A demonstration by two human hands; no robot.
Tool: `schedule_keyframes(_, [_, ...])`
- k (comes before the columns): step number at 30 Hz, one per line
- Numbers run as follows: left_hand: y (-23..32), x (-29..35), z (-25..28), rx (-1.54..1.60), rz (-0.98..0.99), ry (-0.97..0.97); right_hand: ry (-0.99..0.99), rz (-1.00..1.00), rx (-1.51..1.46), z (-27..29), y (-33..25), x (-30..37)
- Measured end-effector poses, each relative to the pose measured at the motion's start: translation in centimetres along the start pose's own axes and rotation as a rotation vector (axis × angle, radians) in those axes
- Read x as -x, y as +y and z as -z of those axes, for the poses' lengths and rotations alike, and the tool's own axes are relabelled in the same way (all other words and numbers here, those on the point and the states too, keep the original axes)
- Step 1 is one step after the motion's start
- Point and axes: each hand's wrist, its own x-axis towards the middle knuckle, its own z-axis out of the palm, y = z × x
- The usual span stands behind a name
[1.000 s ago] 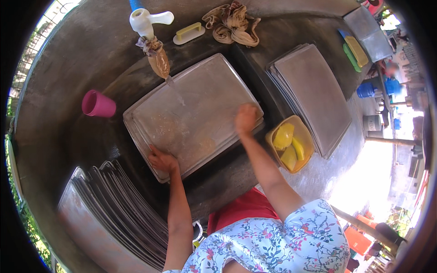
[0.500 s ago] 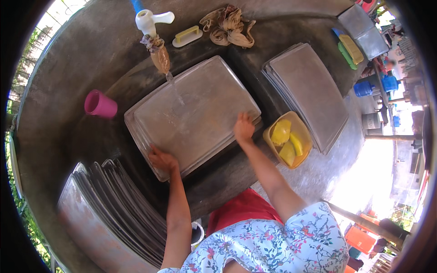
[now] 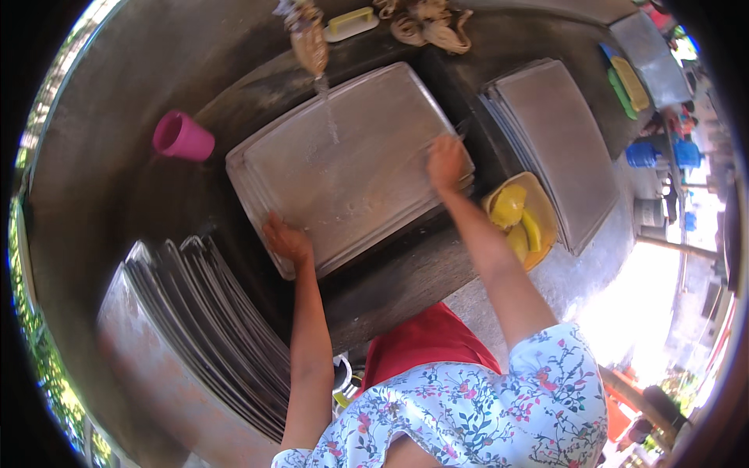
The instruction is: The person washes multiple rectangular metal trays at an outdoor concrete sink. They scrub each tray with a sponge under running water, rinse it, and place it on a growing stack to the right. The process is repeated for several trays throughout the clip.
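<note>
A stack of flat metal trays [image 3: 367, 148] lies tilted in a dark basin, its top face wet. Water runs onto it from a cloth-wrapped spout [image 3: 310, 51]. My left hand [image 3: 287, 238] grips the rim of the stack at its near left side. Near the right edge, my right hand [image 3: 446, 164] rests on the top tray with its fingers curled in. Motion blurs that hand, and whatever its fingers may hold is hidden. Just right of it sits a yellow tub [image 3: 550, 214] with yellow pieces [image 3: 509, 204] inside, partly covered by my right forearm.
Several metal trays [image 3: 195, 343] stand on edge at the lower left. Another tray stack [image 3: 558, 144] lies at right. A pink cup [image 3: 183, 136] sits on the left. Along the back are a brush [image 3: 351, 25] and crumpled cloth [image 3: 433, 23]; more brushes [image 3: 628, 86] lie far right.
The view has shifted, so the basin sits higher in the picture. My right hand has slid away from the near edge, further up the top tray. My left hand stays at the rim.
</note>
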Motion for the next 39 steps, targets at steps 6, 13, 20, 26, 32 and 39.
schedule_keyframes(6, [-1.9,-3.1,2.2,0.178,0.141,-0.311,0.045,0.312,0.025,-2.1,-9.2,-0.6])
schedule_keyframes(13, [-1.8,-3.9,3.0,0.343,0.190,-0.404,-0.097,0.979,-0.356,0.3,-22.7,12.9])
schedule_keyframes(20, [2.8,1.0,3.1,0.037,0.130,-0.199,-0.060,0.315,-0.126,-1.9,0.5,-1.5])
schedule_keyframes(26, [3.4,1.2,3.2,0.035,0.130,-0.213,0.345,0.080,-0.555,-5.4,-6.4,-18.0])
schedule_keyframes(32, [3.3,1.1,3.6,0.088,0.162,-0.237,-0.093,0.565,-0.522,-3.4,-25.9,-7.0])
schedule_keyframes(39, [3.0,1.1,3.6,0.040,0.142,-0.266,-0.076,0.733,-0.377,-0.5,-10.4,-0.4])
